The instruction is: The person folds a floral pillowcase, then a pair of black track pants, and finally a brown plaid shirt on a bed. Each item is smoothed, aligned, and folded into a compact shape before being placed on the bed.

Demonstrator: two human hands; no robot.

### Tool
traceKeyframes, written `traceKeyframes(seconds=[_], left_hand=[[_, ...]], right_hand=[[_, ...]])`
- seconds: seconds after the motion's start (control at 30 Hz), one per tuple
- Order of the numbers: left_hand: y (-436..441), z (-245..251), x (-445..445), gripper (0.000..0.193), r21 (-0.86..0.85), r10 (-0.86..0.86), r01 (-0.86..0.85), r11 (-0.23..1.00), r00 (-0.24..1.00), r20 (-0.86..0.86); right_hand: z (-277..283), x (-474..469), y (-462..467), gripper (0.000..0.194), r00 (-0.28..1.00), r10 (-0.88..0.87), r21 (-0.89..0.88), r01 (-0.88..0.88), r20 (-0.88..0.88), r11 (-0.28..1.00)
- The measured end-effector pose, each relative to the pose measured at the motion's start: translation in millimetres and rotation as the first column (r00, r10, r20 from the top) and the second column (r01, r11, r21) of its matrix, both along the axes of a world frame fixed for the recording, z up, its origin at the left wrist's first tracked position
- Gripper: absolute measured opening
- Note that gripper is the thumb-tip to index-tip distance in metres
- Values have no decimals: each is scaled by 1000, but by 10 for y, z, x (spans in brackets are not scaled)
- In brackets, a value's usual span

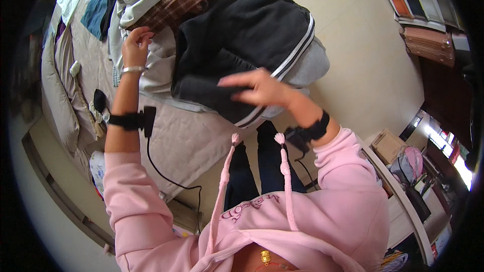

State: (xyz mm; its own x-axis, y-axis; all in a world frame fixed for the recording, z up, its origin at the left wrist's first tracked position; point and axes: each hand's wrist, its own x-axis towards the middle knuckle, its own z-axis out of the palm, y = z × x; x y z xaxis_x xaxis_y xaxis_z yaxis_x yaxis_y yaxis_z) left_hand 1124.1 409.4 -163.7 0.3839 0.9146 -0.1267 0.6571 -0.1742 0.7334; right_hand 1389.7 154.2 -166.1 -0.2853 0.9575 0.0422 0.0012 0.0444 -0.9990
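Black trousers [242, 34] with white side stripes lie folded on the bed, on top of light grey clothes [160, 71]. My right hand [259, 87] is over the lower part of the black trousers, fingers apart and slightly blurred, with nothing held. It cannot be told whether the fingers touch the fabric. My left hand [136, 45] is at the left of the pile, with curled fingers beside a brown plaid cloth [172, 9] and the grey fabric. Whether it pinches any cloth is unclear. Part of a grey garment [312, 62] sticks out beyond the striped edge.
Blue clothing [102, 5] lies at the bed's far left. Pillows [56, 90] and a small black item [100, 100] are along the left side of the bed [177, 139]. A cardboard box [387, 145] and bags stand at the right. Cables hang from both wrist straps.
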Motion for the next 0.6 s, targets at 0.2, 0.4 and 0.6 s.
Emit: traceKeyframes(seconds=[0.2, 0.4, 0.6], left_hand=[[-880, 210, 428, 43, -239, -476, 553, 798, 822, 312], [-1487, -129, -129, 24, -213, 193, -173, 962, 978, 78], [-2474, -597, 163, 40, -910, 760, -255, 327, 643, 92]], right_hand=[[-682, 646, 346, 45, 990, -140, -362, 130, 0, 923], [-785, 849, 57, 30, 737, -667, -149, 675, 103, 723], [-898, 1366, -210, 36, 370, -915, -701, 695, 161, 158]])
